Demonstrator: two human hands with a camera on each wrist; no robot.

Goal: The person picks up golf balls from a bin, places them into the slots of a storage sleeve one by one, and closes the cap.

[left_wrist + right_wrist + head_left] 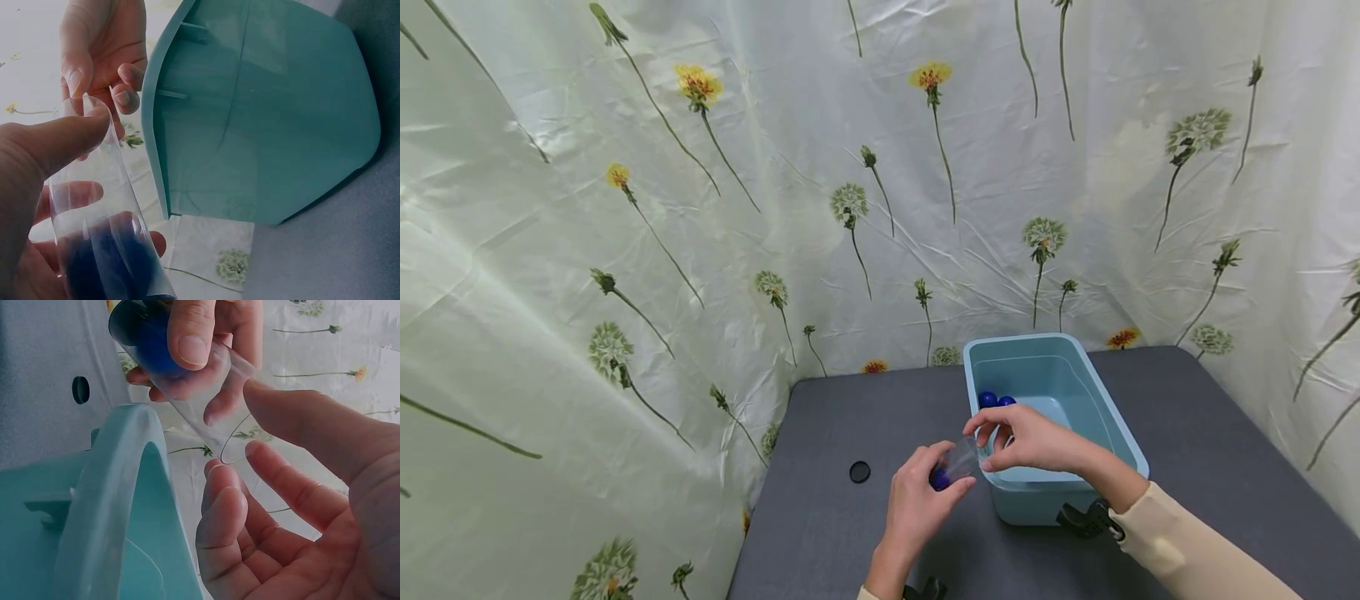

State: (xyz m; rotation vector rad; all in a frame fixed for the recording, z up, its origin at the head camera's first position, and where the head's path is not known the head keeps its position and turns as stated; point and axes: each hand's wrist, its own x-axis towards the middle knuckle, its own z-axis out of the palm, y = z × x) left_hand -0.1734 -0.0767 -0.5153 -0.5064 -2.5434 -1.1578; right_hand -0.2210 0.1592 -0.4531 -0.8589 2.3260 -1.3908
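My left hand point(916, 493) grips a clear plastic tube point(961, 460), thumb on one side and fingers round the other. A blue ball point(159, 353) sits inside the tube's dark closed end. At the tube's open mouth is my right hand point(1032, 439), its fingers loosely bent around the rim and nothing seen between them. Whether its fingertips touch the rim is hard to tell. The tube is tilted, its mouth beside the near left edge of a light blue bin point(1101, 392). Two blue balls point(988, 400) show inside the bin by its left wall.
A black round cap point(860, 472) lies on the dark grey table point(880, 417), left of my left hand. Behind the table hangs a white curtain point(805, 167) printed with dandelions. Black straps are on both wrists.
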